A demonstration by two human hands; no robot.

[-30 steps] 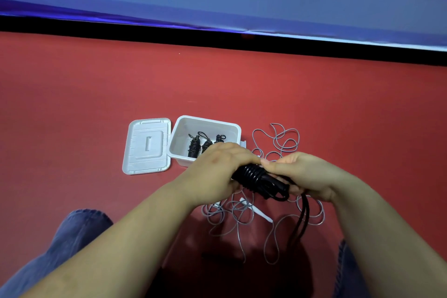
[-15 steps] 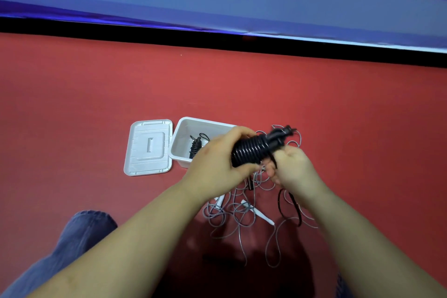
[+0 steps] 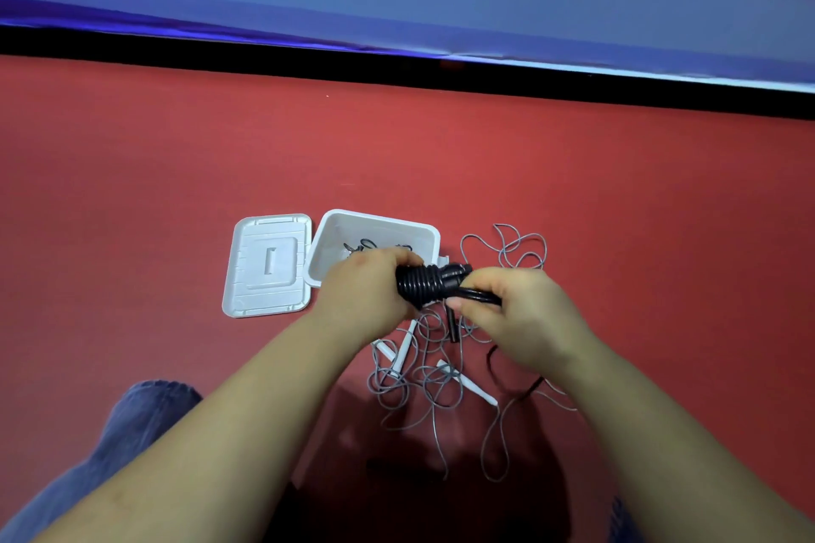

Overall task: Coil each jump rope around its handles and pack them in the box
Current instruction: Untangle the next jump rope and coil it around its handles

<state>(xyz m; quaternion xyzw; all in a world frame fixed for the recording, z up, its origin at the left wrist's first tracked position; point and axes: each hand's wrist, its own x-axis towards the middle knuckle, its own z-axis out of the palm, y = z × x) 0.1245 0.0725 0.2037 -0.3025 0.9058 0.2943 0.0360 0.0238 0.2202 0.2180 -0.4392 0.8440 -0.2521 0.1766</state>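
Gripping: left hand (image 3: 368, 293) fingers curl round black rope (image 3: 419, 286) coil
Right hand (image 3: 514, 313): fingers pinch rope's loose strand
Box (image 3: 335, 242): just behind hands

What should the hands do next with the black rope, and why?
Probably wind one more turn. The left hand grips the coiled black rope, and the right hand pinches a strand whose loose tail hangs down to the floor, so it likely isn't ready for the white box.
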